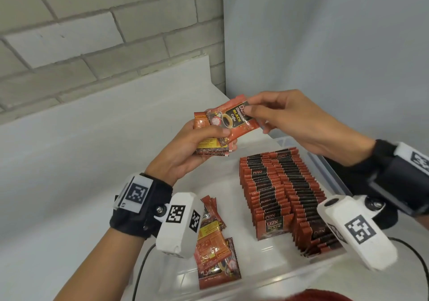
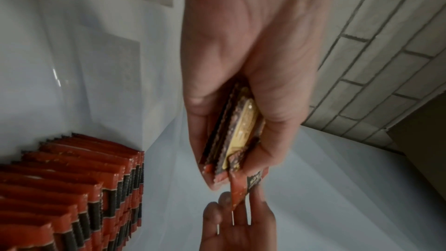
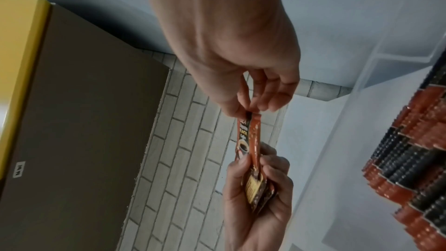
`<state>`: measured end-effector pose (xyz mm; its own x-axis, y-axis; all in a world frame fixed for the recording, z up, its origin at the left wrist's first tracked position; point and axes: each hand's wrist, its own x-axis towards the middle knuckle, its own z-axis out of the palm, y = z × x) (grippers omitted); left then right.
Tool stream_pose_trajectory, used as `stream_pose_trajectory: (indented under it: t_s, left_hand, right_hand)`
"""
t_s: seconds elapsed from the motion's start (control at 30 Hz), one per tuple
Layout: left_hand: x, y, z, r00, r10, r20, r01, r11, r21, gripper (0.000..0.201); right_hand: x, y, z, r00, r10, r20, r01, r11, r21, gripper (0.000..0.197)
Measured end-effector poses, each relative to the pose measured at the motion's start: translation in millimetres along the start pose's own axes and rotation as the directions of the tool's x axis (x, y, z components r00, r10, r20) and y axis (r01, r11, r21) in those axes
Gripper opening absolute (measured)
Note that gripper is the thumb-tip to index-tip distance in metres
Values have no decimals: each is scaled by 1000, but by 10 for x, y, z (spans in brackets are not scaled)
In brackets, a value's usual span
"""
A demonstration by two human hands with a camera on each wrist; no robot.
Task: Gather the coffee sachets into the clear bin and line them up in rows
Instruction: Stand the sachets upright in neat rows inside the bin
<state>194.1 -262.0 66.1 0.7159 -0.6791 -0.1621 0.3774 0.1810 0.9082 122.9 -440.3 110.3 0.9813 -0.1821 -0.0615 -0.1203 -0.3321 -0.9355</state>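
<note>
My left hand (image 1: 204,142) grips a small stack of red coffee sachets (image 1: 210,144) above the clear bin (image 1: 274,275). My right hand (image 1: 267,112) pinches the top corner of one sachet (image 1: 234,118), face up, lying on that stack. In the left wrist view the stack (image 2: 237,136) sits edge-on between thumb and fingers. The right wrist view shows the pinched sachet (image 3: 248,135) stretched between both hands. Inside the bin two long rows of upright sachets (image 1: 283,198) stand on the right. A loose pile of sachets (image 1: 213,249) lies in the bin's left part.
The bin stands on a white table (image 1: 69,149) against a grey brick wall (image 1: 92,33); a pale wall (image 1: 325,45) closes the right side. A black cable (image 1: 139,275) runs by the bin's near left. A brown and yellow cabinet (image 3: 72,121) shows in the right wrist view.
</note>
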Motion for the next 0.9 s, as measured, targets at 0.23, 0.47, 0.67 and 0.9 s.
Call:
stream_pose_trajectory:
  t_s: [0.23,0.47,0.67,0.9]
  left_hand:
    - [-9,16,12,1000,8,4,-8,1000,8,41]
    - [2,26,17,997,-14,-72,11,999,-39,30]
    - [7,12,24,995,3,-98,-11,997,-78,22]
    - [-2,20,35,995,-10,-104,-3,993,-119,32]
  right_hand:
    - [-77,66,-14,996,45,78,-55,990,128,14]
    - [-226,121,-232,980,84,181,-123,969,214,19]
    - [-645,218,-348,912,106,395,-48,987,-153,7]
    - [-911,449,-191,908,77,411,169,831,-529,15]
